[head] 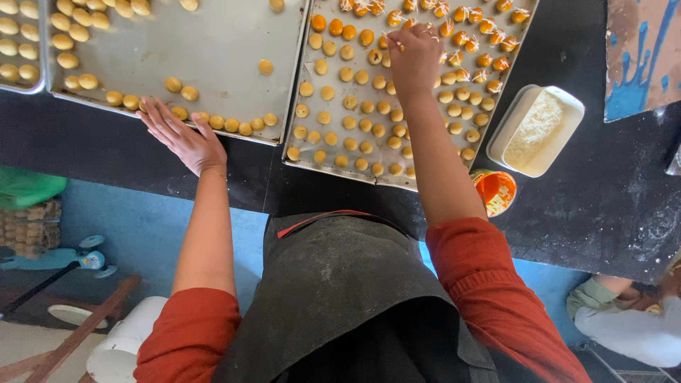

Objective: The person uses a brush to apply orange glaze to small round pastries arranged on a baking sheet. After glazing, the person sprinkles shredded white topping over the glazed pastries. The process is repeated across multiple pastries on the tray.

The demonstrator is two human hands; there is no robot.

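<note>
Topping dough balls on a tray.
Shreds are pinched by the right hand at 12 o'clock; left hand is spread flat. Balls seem soft, fragile.

Black worktop above a blue floor

Two baking trays lie side by side on the surface: the left tray carries dough balls along its near and left edges, and the right tray holds rows of cookies. The left hand rests on the left tray's near edge, while the right hand reaches over the right tray's far rows. Right of that tray sits a rectangular tub, with a small round cup just nearer.
</note>
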